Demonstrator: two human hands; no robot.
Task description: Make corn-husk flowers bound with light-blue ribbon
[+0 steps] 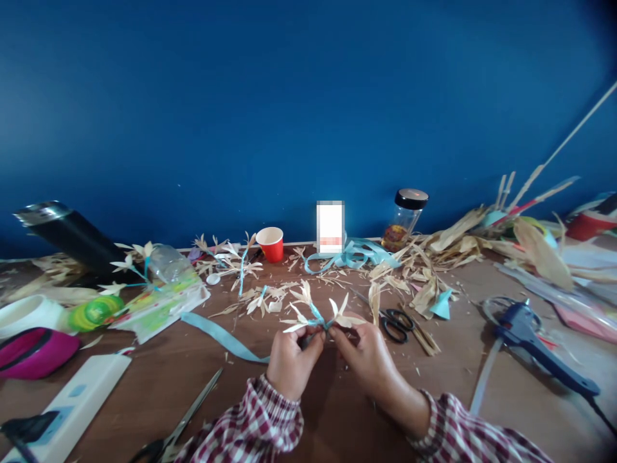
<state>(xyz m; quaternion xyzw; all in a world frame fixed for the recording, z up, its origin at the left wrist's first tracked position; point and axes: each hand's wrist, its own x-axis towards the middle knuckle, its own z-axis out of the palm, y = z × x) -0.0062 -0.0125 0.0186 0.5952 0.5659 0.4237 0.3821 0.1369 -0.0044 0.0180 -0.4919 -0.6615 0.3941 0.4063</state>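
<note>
Over the middle of the table, a sprig of pale corn-husk flowers [304,297] with stems wrapped in light blue is pinched at its base by both hands. My left hand [293,361] closes its thumb and fingers on the stem from the left. My right hand [369,352] grips the same stem from the right, just below one flower; the fingertips nearly meet. A light blue ribbon [226,341] runs from the left side up to my left hand, where its end is hidden. Black-handled scissors [396,325] lie beyond my right hand.
Open scissors [190,408] and a white power strip [81,411] lie at front left. A blue glue gun [540,347] rests on the right. Toward the wall are a red paper cup [270,245], coiled blue ribbon [359,254], a jar [405,218], a black flask [80,241] and dried husks [453,241].
</note>
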